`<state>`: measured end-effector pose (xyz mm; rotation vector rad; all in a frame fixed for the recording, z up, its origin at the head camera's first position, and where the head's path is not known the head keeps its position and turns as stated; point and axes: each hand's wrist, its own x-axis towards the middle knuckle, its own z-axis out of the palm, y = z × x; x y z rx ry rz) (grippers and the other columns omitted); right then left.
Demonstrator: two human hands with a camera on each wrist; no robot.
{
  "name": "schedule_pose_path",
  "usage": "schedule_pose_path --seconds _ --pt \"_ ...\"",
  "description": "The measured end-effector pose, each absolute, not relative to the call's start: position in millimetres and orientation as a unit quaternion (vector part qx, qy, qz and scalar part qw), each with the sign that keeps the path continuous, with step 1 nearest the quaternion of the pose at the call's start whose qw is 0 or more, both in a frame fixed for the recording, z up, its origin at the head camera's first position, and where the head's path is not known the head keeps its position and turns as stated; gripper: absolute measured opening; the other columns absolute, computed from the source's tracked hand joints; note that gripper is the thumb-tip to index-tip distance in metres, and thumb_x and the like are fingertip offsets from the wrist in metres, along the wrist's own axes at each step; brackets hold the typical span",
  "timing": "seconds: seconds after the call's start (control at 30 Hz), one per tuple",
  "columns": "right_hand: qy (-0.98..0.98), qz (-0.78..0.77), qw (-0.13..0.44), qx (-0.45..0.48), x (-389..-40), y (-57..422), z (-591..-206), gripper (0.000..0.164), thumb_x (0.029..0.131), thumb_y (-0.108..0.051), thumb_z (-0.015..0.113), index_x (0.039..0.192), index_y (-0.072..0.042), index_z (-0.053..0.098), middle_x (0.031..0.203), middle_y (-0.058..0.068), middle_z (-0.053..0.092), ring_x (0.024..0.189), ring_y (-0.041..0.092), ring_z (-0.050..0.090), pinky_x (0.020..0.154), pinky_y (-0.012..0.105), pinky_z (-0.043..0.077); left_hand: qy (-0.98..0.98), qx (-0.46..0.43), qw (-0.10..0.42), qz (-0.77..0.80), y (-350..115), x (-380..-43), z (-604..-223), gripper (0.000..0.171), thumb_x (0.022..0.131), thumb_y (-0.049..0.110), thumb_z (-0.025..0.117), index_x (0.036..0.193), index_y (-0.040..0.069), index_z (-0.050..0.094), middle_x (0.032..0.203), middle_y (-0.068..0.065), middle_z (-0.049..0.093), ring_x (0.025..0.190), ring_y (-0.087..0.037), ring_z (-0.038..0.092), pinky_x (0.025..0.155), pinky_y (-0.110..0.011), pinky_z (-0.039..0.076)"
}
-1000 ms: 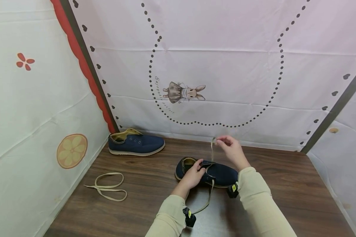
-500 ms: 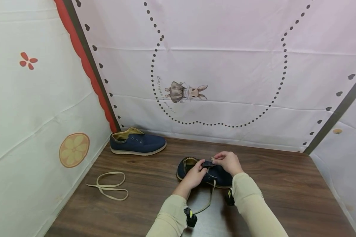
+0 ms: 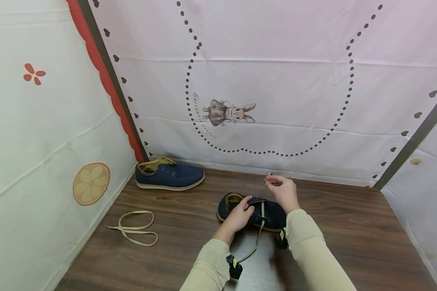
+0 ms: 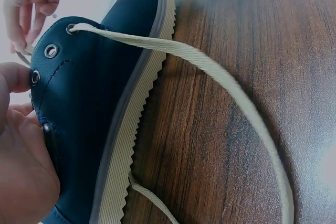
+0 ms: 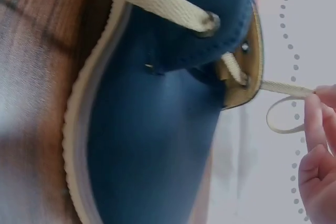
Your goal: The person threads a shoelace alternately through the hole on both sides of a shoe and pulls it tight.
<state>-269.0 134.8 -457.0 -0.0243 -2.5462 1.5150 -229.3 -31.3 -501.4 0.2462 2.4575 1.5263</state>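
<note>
A navy shoe (image 3: pixel 273 214) with a pale ribbed sole lies on the table, toe to the right. My left hand (image 3: pixel 238 216) grips its upper near the opening, thumb and fingers about the eyelet flap. A flat cream shoelace (image 5: pixel 168 6) passes through an eyelet (image 5: pixel 211 23) on the near flap. From there it crosses to the far flap and comes out taut. Beyond the shoe my right hand (image 3: pixel 284 192) pinches this lace, and a small loop of it hangs by the fingertips in the right wrist view. The lace's other end trails in front of the shoe.
A second navy shoe (image 3: pixel 169 176), with no lace in its visible eyelets, stands at the back left against the printed cloth wall (image 3: pixel 295 101). A loose cream lace (image 3: pixel 134 230) lies looped on the wooden table (image 3: pixel 175 258) at the left.
My right hand came down to the far flap, then rose again with the lace. A stretch of lace now shows straight across the shoe's opening. My left hand stayed on the shoe.
</note>
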Motion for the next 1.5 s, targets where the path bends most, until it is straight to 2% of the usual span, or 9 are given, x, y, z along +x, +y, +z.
schedule_pose_path --seconds 0.4,0.57,0.83,0.93,1.07,1.17,1.27,1.37,1.5 --pt "-0.800 0.581 0.146 -0.014 -269.1 135.2 -439.1 0.021 0.085 -0.007 0.067 0.105 -0.004 0.069 0.092 0.012 0.067 0.075 0.010 0.064 0.064 0.021 0.048 0.823 0.081 0.155 0.540 -31.4 -228.6 -500.3 0.050 0.099 0.025 0.043 0.144 0.008 0.030 0.137 -0.026 0.039 0.124 -0.036 0.040 0.095 -0.051 0.037" --pt "-0.767 0.621 0.161 -0.014 -270.2 138.3 -430.3 0.023 0.085 -0.008 0.066 0.108 -0.004 0.068 0.095 0.011 0.065 0.076 0.010 0.064 0.066 0.022 0.050 0.820 0.083 0.158 0.544 -32.3 -226.7 -499.4 0.050 0.099 0.025 0.043 0.145 0.008 0.029 0.138 -0.027 0.037 0.125 -0.037 0.039 0.095 -0.051 0.037" --pt "-0.730 0.640 0.239 0.014 -260.0 137.3 -412.0 0.022 0.084 -0.004 0.066 0.106 0.001 0.068 0.092 0.016 0.065 0.073 0.007 0.062 0.063 0.015 0.048 0.821 0.084 0.156 0.543 -31.8 -227.3 -499.9 0.050 0.099 0.024 0.043 0.144 0.007 0.029 0.137 -0.027 0.038 0.125 -0.036 0.039 0.095 -0.050 0.036" --pt "-0.755 0.609 0.244 0.020 -257.5 140.1 -414.7 0.024 0.084 -0.007 0.068 0.108 -0.003 0.068 0.095 0.014 0.067 0.075 0.005 0.062 0.064 0.014 0.047 0.822 0.088 0.158 0.540 -32.5 -227.7 -499.8 0.050 0.099 0.024 0.043 0.144 0.007 0.029 0.136 -0.026 0.040 0.116 -0.033 0.047 0.090 -0.047 0.039" --pt "-0.786 0.562 0.257 0.017 -261.4 146.9 -427.7 0.024 0.084 -0.013 0.070 0.108 -0.011 0.070 0.096 0.005 0.069 0.074 0.003 0.062 0.061 0.014 0.046 0.820 0.090 0.164 0.541 -33.6 -229.7 -500.8 0.049 0.100 0.024 0.043 0.144 0.007 0.030 0.136 -0.025 0.040 0.115 -0.032 0.048 0.089 -0.047 0.039" --pt "-0.792 0.541 0.280 0.022 -258.7 148.3 -425.5 0.018 0.084 -0.013 0.069 0.102 -0.010 0.073 0.092 0.006 0.070 0.070 0.008 0.062 0.054 0.013 0.042 0.816 0.091 0.166 0.546 -34.6 -231.3 -501.4 0.049 0.100 0.025 0.043 0.144 0.008 0.030 0.138 -0.026 0.037 0.125 -0.035 0.039 0.096 -0.050 0.036" --pt "-0.782 0.541 0.309 0.040 -255.4 149.4 -420.8 0.014 0.084 -0.012 0.069 0.096 -0.006 0.073 0.087 0.008 0.070 0.065 0.014 0.062 0.050 0.013 0.040 0.811 0.104 0.165 0.551 -36.9 -233.0 -502.6 0.051 0.100 0.028 0.043 0.144 0.006 0.030 0.136 -0.023 0.042 0.125 -0.034 0.040 0.097 -0.049 0.035" --pt "-0.757 0.559 0.330 0.072 -250.8 149.9 -413.1 0.012 0.082 -0.008 0.070 0.092 -0.001 0.073 0.090 0.012 0.065 0.070 0.015 0.058 0.055 0.015 0.040 0.795 0.127 0.161 0.571 -41.5 -233.2 -505.4 0.058 0.097 0.030 0.048 0.146 0.009 0.025 0.129 -0.015 0.053 0.122 -0.029 0.045 0.098 -0.047 0.035" --pt "-0.737 0.585 0.317 0.116 -239.2 149.2 -396.1 0.012 0.086 -0.002 0.064 0.094 0.007 0.067 0.106 0.019 0.055 0.094 0.008 0.050 0.077 0.020 0.036 0.766 0.173 0.136 0.604 -49.9 -232.1 -509.8 0.070 0.090 0.016 0.063 0.147 0.014 0.022 0.108 -0.005 0.064 0.109 -0.023 0.055 0.095 -0.045 0.038"
